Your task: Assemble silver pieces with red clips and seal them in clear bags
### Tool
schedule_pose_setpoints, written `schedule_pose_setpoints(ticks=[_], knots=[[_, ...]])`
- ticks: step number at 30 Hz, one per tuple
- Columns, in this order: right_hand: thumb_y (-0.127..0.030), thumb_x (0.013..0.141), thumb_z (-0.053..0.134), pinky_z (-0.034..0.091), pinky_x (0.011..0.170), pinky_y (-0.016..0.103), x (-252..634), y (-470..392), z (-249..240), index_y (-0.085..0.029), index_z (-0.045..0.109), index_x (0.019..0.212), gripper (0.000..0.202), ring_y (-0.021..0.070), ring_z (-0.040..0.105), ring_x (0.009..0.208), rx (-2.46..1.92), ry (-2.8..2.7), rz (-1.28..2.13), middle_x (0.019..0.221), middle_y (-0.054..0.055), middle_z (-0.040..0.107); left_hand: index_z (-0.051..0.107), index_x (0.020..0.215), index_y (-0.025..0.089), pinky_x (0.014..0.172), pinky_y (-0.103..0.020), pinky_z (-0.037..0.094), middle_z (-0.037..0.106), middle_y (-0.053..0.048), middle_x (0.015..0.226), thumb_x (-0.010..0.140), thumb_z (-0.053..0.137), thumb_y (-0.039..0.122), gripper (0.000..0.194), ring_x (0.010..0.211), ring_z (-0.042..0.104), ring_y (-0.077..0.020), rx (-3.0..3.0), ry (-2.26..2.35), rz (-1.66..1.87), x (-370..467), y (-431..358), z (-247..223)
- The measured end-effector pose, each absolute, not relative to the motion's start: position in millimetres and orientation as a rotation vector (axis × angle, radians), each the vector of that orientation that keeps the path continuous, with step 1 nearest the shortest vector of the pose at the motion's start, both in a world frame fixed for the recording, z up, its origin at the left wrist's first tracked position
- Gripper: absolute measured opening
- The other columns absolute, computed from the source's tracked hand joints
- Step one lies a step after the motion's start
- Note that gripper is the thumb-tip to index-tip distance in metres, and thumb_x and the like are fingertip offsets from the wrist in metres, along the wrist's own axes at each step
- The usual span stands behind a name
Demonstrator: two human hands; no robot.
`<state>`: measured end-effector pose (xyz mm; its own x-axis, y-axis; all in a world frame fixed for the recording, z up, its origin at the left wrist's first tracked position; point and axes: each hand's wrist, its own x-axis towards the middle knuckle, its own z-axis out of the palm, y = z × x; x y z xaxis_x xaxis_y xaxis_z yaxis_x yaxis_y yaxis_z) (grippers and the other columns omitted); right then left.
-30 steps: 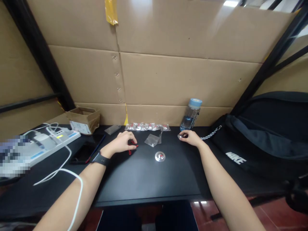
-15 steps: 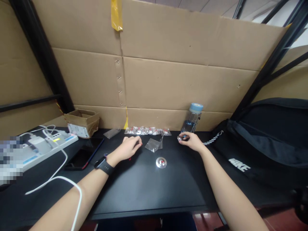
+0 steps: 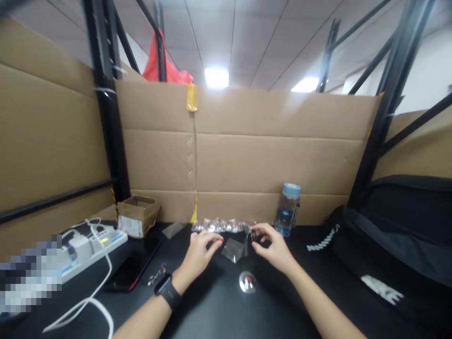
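My left hand [image 3: 200,254], with a dark watch at its wrist, hovers over the black table [image 3: 219,313]. Its thumb and forefinger are pinched, a tiny red spot at their tips; what they hold is too small to tell. My right hand [image 3: 277,247] has its fingers curled round a small round piece [image 3: 254,234], blurred and partly hidden. Behind both lies a row of silver-and-red pieces in clear wrappers [image 3: 219,225]. A clear plastic bag [image 3: 233,250] is between my hands. Nearer me lies a shiny silver disc with a red centre [image 3: 247,282].
A water bottle [image 3: 287,212] and a black bag [image 3: 388,245] stand at right. At left are a phone [image 3: 132,268], a power strip [image 3: 92,252] with white cables, an open cardboard box [image 3: 138,216] and a small trinket [image 3: 157,275]. A cardboard wall [image 3: 247,165] rises behind.
The view has tilted up, showing the ceiling. My right hand has moved left, nearer the wrapped row and the plastic bag. My left hand stays close to the bag's left side.
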<state>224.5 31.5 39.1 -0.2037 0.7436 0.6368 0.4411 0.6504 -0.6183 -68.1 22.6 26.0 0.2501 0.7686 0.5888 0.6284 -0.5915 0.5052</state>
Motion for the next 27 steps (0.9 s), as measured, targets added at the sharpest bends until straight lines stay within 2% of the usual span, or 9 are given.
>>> schedule_pose_setpoints(ticks=[3,7,12,15,19,23,27], knots=[[-0.021,0.073,0.072,0.055,0.075,0.035,207,21,45,-0.03,0.069,0.113,0.041,0.0252,0.068,0.097,-0.891,-1.89,0.437,0.114,0.006,0.07,0.077,0.096,0.03,0.094,-0.044,0.043,0.076,-0.005,0.104,0.099,0.056,0.042,0.025,0.104,0.067,-0.0278,2.34,1.317,1.303,-66,20,31],[-0.021,0.072,0.073,0.055,0.074,0.036,194,23,56,-0.028,0.07,0.109,0.038,0.0271,0.069,0.097,-0.822,-1.857,0.535,0.11,0.006,0.071,0.078,0.098,0.03,0.096,-0.046,0.044,0.076,-0.007,0.102,0.097,0.059,0.044,0.025,0.104,0.066,-0.029,2.344,1.298,1.401,-58,22,47],[-0.026,0.071,0.077,0.053,0.063,0.03,174,50,65,-0.024,0.067,0.104,0.034,0.0239,0.071,0.089,-0.789,-1.67,0.751,0.101,0.005,0.073,0.08,0.094,0.031,0.092,-0.045,0.044,0.077,-0.005,0.096,0.093,0.065,0.041,0.018,0.099,0.068,-0.0288,2.401,1.294,1.359,-33,37,64],[-0.026,0.068,0.08,0.054,0.062,0.029,166,65,58,-0.023,0.065,0.107,0.042,0.022,0.071,0.084,-0.787,-1.563,0.723,0.103,0.005,0.071,0.079,0.09,0.028,0.092,-0.045,0.045,0.077,-0.006,0.096,0.093,0.064,0.039,0.018,0.099,0.068,-0.0295,2.338,1.298,1.409,-22,45,60],[-0.032,0.07,0.081,0.053,0.06,0.029,163,61,39,-0.024,0.064,0.107,0.041,0.0227,0.069,0.086,-0.789,-1.488,0.747,0.108,0.007,0.069,0.078,0.088,0.027,0.094,-0.046,0.045,0.076,-0.007,0.098,0.093,0.064,0.039,0.018,0.101,0.067,-0.0299,2.284,1.246,1.466,-20,44,42],[-0.035,0.071,0.085,0.058,0.073,0.034,162,44,34,-0.025,0.065,0.104,0.04,0.0209,0.068,0.085,-0.724,-1.475,0.923,0.107,0.006,0.068,0.076,0.089,0.028,0.097,-0.049,0.042,0.076,-0.007,0.099,0.094,0.063,0.039,0.018,0.104,0.065,-0.0307,2.32,1.246,1.431,-19,35,35],[-0.037,0.071,0.087,0.057,0.087,0.037,157,35,38,-0.025,0.065,0.105,0.042,0.0206,0.068,0.09,-0.634,-1.427,1.018,0.109,0.006,0.068,0.074,0.09,0.027,0.096,-0.05,0.041,0.075,-0.007,0.1,0.096,0.061,0.037,0.018,0.104,0.064,-0.0305,2.318,1.275,1.435,-14,29,35]])
